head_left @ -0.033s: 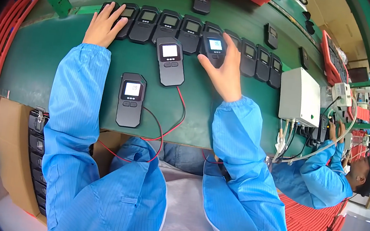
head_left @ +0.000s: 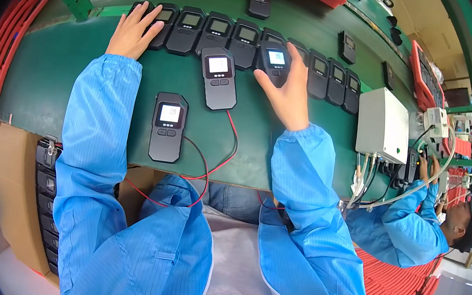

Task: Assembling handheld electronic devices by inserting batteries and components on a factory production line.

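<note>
Black handheld meters [head_left: 185, 32] stand side by side in a curved row across the green bench. At the row's left end my left hand [head_left: 132, 33] lies with spread fingers over one or two of them. My right hand [head_left: 291, 92] has thumb and fingers on either side of a lit meter [head_left: 274, 59], which overlaps the row's middle. Part of that meter is hidden by the hand. Between my hands a second lit meter [head_left: 219, 80] lies tilted, a red wire at its lower end. Nearer me, another lit meter [head_left: 167, 130] lies upright with a red wire beside it.
A white box [head_left: 381, 124] with cables stands at the right of the bench [head_left: 38, 82]. Beyond the row lie separate meters [head_left: 259, 4] and red trays [head_left: 424, 76]. A co-worker in a blue sleeve [head_left: 397, 226] works at the right. A cardboard box [head_left: 15, 191] sits below left.
</note>
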Available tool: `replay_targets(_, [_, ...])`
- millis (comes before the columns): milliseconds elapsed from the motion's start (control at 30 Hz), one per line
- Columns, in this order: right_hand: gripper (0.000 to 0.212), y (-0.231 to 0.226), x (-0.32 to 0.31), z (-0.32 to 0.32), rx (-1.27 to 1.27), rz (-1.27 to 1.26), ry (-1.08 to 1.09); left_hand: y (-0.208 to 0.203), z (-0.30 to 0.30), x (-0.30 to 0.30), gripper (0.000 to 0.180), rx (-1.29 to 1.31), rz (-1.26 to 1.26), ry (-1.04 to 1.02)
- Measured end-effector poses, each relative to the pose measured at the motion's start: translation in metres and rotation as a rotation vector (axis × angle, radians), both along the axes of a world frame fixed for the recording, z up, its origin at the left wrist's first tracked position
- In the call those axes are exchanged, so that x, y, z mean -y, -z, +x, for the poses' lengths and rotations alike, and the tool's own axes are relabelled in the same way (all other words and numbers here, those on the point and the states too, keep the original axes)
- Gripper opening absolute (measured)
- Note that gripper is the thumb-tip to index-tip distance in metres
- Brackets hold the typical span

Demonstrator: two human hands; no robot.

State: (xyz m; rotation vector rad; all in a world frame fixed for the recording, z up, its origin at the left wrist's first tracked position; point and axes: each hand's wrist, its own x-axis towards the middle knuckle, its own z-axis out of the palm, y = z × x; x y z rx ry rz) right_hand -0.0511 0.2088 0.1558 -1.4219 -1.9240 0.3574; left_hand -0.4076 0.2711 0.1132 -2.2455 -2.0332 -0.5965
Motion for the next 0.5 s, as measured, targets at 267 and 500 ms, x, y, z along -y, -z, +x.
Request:
replay_targets(267, [0.080,0.0025,-0.0014,-0.0007,0.063,0.009,-0.001,-0.0047,-0.0053,0.0042,0.055,0.006,-0.046,0.090])
replay_targets(500, [0.080,0.0008,0.0006,-0.0030,0.073,-0.016,-0.012,-0.0046,-0.0058,0.0057,0.058,-0.005,-0.059,0.103])
